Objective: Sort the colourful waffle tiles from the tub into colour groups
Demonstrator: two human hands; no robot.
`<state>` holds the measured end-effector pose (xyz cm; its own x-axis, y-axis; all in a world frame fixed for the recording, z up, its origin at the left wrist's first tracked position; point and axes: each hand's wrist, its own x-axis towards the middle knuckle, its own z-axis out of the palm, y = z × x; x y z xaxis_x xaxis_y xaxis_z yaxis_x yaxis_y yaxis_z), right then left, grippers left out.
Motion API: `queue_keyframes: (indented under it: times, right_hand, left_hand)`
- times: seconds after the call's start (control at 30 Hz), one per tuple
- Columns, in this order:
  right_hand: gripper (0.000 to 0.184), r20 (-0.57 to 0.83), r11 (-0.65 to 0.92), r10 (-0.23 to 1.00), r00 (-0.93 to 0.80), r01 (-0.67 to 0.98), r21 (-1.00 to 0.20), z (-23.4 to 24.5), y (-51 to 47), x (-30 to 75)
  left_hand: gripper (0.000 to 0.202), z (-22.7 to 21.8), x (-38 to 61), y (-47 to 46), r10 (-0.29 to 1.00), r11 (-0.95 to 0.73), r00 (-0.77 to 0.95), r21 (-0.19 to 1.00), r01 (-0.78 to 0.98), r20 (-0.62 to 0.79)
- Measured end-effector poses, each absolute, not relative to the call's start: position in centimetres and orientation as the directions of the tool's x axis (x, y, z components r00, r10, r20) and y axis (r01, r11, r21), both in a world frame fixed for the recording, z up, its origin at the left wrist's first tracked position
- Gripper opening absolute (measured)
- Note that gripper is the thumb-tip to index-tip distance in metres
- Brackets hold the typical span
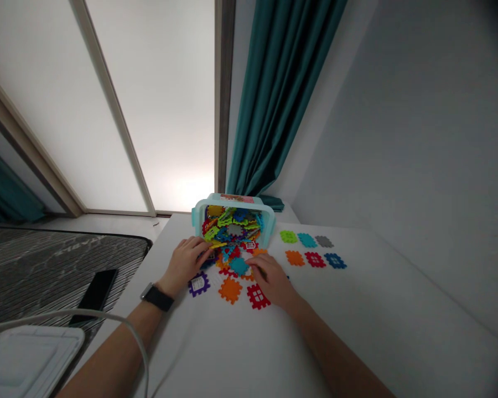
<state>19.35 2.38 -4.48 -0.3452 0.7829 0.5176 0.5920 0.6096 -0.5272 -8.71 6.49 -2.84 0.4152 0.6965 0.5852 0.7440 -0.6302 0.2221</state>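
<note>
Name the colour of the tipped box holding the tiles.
Pale teal; the box shows best in the head view.

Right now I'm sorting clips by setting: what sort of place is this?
Probably a room at home, perhaps a bedroom: a teal curtain beside a large window, a white table with a tipped box of toy tiles.

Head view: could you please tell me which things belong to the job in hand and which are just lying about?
In use: box on its side; loose tiles spilled before it; six tiles in two rows; left hand and right hand among the spilled tiles.
Lying about: phone; white case; cable; curtain.
</note>
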Motion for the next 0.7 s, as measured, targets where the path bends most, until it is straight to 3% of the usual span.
queue_keyframes:
  times: [0.07, 0.17, 0.33, 0.5, 0.7]
  right_hand:
    - [0.023, 0.527, 0.617, 0.777, -0.345, 0.586, -0.525, -4.3, 2.3, 19.3]
    - [0.022, 0.550, 0.622, 0.770, -0.325, 0.573, -0.533, -3.9, 2.1, 19.0]
    - [0.020, 0.511, 0.556, 0.824, -0.245, 0.522, -0.647, -3.5, 1.5, 18.5]
    - [0.023, 0.351, 0.387, 0.922, -0.161, 0.395, -0.833, -3.9, 1.1, 18.0]
    - [0.014, 0.415, 0.422, 0.902, -0.119, 0.445, -0.790, -3.6, 1.4, 17.8]
  left_hand:
    - [0.026, -2.3, -8.5, 6.1, 0.705, -0.621, 0.340, 0.310, 0.720, 0.622]
    - [0.026, -1.5, -7.7, 5.4, 0.772, -0.583, 0.211, 0.536, 0.610, 0.600]
    - [0.027, -0.5, -5.3, 4.6, 0.917, -0.394, 0.174, 0.882, 0.259, 0.359]
    - [0.026, 0.3, -3.0, 4.5, 0.928, -0.219, 0.318, 0.975, 0.047, 0.193]
    - [0.030, -0.4, -1.7, 4.2, 0.954, -0.124, 0.273, 0.992, -0.017, 0.124]
